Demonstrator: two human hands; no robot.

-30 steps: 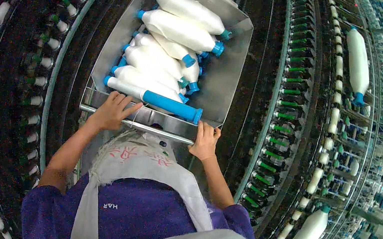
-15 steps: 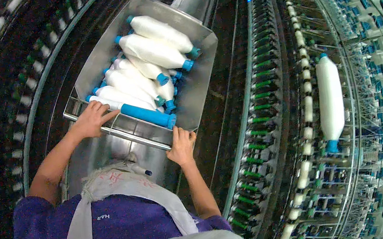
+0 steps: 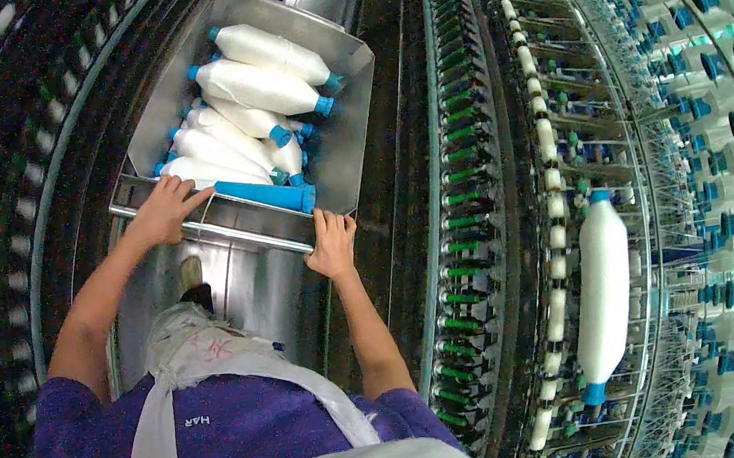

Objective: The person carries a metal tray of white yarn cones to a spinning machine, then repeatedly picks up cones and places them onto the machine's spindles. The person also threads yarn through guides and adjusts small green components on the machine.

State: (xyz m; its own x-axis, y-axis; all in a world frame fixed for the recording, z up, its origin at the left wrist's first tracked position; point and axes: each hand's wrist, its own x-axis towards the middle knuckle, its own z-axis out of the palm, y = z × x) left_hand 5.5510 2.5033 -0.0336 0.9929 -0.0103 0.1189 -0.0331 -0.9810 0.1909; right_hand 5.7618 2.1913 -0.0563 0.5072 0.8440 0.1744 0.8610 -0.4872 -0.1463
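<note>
A metal cart (image 3: 352,125) stands before me, holding several full white yarn bobbins (image 3: 256,89) with blue ends. A bare blue bobbin tube (image 3: 264,196) lies across them along the near rim. My left hand (image 3: 165,212) is on the left part of the cart's near edge, its palm over the handle bar (image 3: 247,234) and its fingers reaching onto the rim, close to the blue tube. At the near right corner my right hand (image 3: 331,243) curls its fingers over the cart's edge. Neither hand holds a bobbin.
Spinning machinery lines both sides of the narrow aisle. On the right runs a row of spindles (image 3: 467,246) with green parts, and beyond it hangs a large white bobbin (image 3: 603,291). A shoe (image 3: 192,278) shows on the shiny floor (image 3: 247,293) behind the cart.
The machinery and hanging bobbin on the right have slid down the view. Both hands stay on the cart, which sits slightly farther up and left in the picture. A shoe has appeared.
</note>
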